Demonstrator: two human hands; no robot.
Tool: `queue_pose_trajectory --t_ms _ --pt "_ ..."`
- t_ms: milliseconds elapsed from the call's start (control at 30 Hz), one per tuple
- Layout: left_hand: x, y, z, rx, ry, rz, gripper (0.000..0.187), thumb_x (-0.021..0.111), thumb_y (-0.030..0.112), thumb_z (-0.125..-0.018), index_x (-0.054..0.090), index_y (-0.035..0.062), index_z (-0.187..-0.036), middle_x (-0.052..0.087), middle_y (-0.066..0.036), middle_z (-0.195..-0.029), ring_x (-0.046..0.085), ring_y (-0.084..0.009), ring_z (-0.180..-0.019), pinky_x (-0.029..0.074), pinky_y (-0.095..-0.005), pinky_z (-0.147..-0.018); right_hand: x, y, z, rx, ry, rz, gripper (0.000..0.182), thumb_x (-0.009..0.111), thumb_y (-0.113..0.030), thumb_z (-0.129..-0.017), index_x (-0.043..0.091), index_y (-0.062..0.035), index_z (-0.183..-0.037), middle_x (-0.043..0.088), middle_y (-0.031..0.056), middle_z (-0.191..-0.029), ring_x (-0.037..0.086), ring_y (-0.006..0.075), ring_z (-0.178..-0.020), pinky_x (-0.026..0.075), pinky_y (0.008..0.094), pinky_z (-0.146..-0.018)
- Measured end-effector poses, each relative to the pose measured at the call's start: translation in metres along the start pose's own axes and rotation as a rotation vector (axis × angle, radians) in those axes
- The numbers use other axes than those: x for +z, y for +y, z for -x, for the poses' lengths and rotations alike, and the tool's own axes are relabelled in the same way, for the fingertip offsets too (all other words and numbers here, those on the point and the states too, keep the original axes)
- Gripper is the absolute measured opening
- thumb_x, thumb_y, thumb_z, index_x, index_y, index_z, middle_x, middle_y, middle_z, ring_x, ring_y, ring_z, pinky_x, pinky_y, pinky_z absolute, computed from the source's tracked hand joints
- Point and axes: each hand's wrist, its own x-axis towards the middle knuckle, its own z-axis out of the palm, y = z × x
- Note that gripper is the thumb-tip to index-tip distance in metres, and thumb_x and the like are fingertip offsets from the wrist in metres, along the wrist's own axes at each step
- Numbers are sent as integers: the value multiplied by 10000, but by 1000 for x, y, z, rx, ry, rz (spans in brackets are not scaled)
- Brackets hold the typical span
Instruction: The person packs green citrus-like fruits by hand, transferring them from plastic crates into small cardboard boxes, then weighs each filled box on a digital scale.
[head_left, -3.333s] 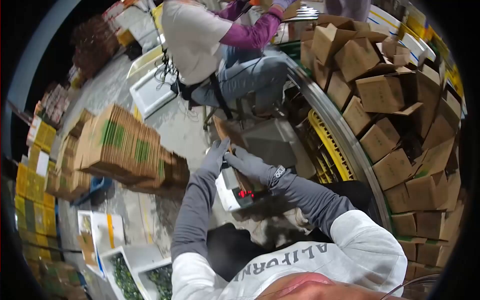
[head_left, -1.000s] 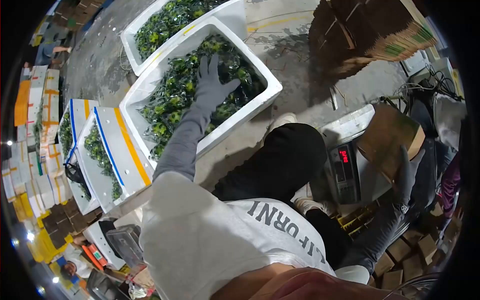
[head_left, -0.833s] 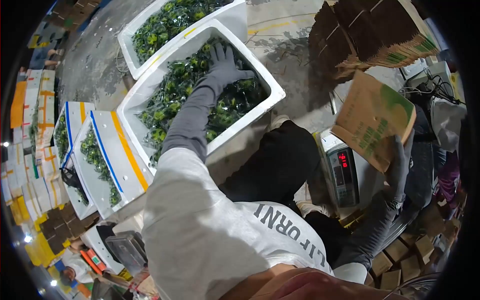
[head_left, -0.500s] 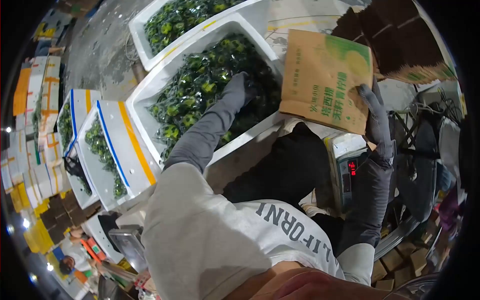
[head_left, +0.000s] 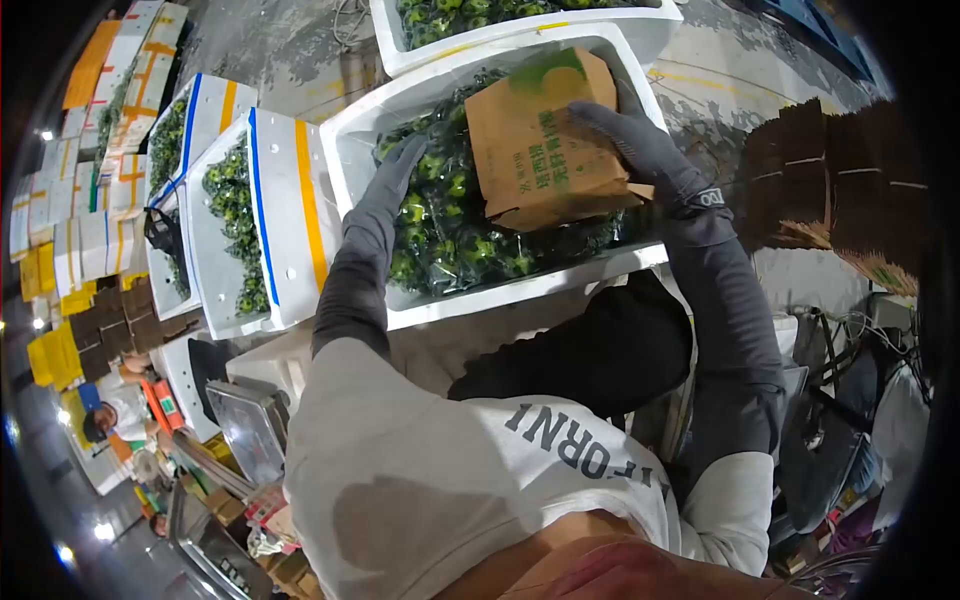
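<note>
My right hand (head_left: 622,138), in a grey sleeve-glove, grips a brown cardboard box (head_left: 535,150) with green print and a lime picture, fingers over its right side. The box is tilted over the right part of a white foam crate (head_left: 350,125). Clear plastic bags of green limes (head_left: 450,245) fill this crate, those under the box partly hidden. At the crate's left side, my left hand (head_left: 398,172) reaches over the bags with its fingers stretched out and nothing in them.
Another foam crate of limes (head_left: 470,14) stands just beyond. More foam crates (head_left: 285,200) with blue and orange tape are at the left. Stacked flattened brown cartons (head_left: 830,185) stand at the right. In the left background there is a person (head_left: 125,415).
My right hand has carried the cardboard box leftward from beside the crate to over it. My left hand has come out from among the bags and moved to the crate's left side.
</note>
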Motion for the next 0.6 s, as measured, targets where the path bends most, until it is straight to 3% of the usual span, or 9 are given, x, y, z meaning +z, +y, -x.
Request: queue_pose_trajectory --t_ms 100,167,233,300,333,400,467,533,600 --pt "36 7 -14 -9 -42 423 485 564 320 -912 513 14 -1285 498 -100 -1327 443 -197 -1239 335 -318 -1042 -13 -5 30 143 -156 -389 644 668 -219 -847 324 -29 -1358 582 135 -1157 616 216 -1023 548 334 -804" --pt "58 31 0 -49 43 342 459 521 326 -934 532 20 -1276 508 -92 -1321 461 -178 -1219 338 -313 -1038 -26 31 29 282 -135 -474 558 623 -164 -877 346 -37 -1345 578 119 -1157 618 211 -1008 553 354 -824" --pt "89 80 19 -93 114 431 440 481 322 -955 533 19 -1271 527 -88 -1294 490 -168 -1176 347 -308 -1029 -12 37 44 96 -11 -488 560 640 -191 -870 370 -42 -1338 578 116 -1152 615 208 -993 529 345 -849" --pt "123 66 15 -162 193 672 436 467 333 -961 537 24 -1261 555 -78 -1252 521 -170 -1131 375 -301 -1006 -10 39 52 173 34 -576 550 643 -241 -872 409 -32 -1324 585 103 -1137 602 186 -997 509 327 -860" --pt "135 21 -2 -96 145 701 443 485 357 -952 517 58 -1278 562 -74 -1240 554 -184 -1090 440 -336 -943 -12 45 55 193 48 -557 547 643 -255 -872 423 -29 -1319 585 99 -1135 599 178 -996 505 320 -855" --pt "159 2 -9 -98 -97 934 450 486 366 -954 479 85 -1306 570 -77 -1227 593 -208 -1042 521 -369 -855 -31 68 52 194 82 -508 545 643 -284 -872 449 -24 -1310 586 91 -1131 593 161 -994 498 305 -847" --pt "162 37 16 -382 -621 1404 411 465 290 -971 460 64 -1314 581 -97 -1211 596 -226 -1036 528 -362 -847 -34 75 56 169 167 -439 461 644 -275 -875 518 -39 -1251 613 86 -1091 608 180 -978 516 322 -822" --pt "157 47 26 -245 -511 810 393 465 271 -963 489 52 -1288 597 -105 -1183 604 -236 -993 509 -357 -836 -28 67 64 168 189 -436 473 634 -280 -878 509 -34 -1261 606 86 -1097 602 169 -974 506 304 -821" --pt "138 78 22 249 -350 -277 309 519 277 -907 577 70 -1129 627 -120 -1065 613 -274 -917 503 -361 -792 -29 66 65 180 174 -508 530 606 -282 -888 450 -15 -1319 585 93 -1129 595 155 -972 496 288 -817"
